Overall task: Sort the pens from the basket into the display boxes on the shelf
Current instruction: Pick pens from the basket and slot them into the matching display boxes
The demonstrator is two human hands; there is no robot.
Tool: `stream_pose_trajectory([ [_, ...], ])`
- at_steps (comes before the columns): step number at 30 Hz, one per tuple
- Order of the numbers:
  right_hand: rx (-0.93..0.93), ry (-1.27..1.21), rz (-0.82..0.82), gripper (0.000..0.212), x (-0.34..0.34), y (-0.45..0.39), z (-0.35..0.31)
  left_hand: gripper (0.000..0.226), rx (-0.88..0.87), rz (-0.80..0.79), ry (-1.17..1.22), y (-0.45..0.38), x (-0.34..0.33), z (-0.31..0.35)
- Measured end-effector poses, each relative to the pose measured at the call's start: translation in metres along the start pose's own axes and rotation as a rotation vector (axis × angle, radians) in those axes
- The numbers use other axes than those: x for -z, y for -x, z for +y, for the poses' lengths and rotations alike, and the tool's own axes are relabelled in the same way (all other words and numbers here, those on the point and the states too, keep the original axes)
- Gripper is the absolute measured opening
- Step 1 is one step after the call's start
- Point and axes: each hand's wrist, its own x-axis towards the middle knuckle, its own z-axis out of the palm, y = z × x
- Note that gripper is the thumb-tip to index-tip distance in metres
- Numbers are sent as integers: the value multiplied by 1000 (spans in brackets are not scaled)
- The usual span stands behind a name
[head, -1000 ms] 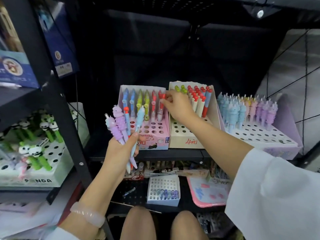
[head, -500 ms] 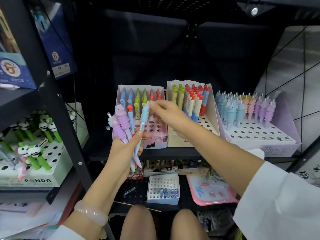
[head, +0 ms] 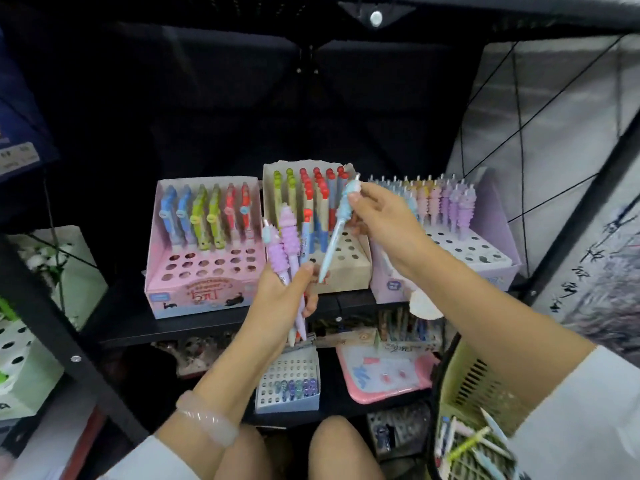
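Blue, the pen (head: 341, 216) now pinched by its topper in the right hand (head: 381, 220) has come out of the left hand's (head: 284, 299) bundle, where it stood half a second ago. It hangs tip-down before the beige box (head: 349, 268), likely bound for the pastel box (head: 485, 258) on the shelf (head: 194, 327). Left fingers stay curled round the purple pens (head: 289, 244); more wait in the basket (head: 478, 386).

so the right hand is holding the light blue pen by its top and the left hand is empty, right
Not quite. In the head view the right hand does pinch the light blue pen near its top, but the left hand is not empty: it grips a bunch of pens, the purple ones foremost.
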Motion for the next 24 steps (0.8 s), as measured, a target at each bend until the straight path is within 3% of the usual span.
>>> stream_pose_trajectory([
  [4,67,60,184,15,51,-2,8,28,2,-24,26,-11,-35,-3],
  [7,111,107,351,24,79,-5,16,41,44,-43,25,-16,-52,-7],
  [10,142,289,455,27,94,-9,27,44,73,-40,-14,-18,-61,-8],
  [16,182,539,308,22,90,-14,47,20,75,-10,-2,-20,-67,-7],
  [24,210,777,93,33,87,-26,59,20,87,-22,19,-18,-74,-7],
])
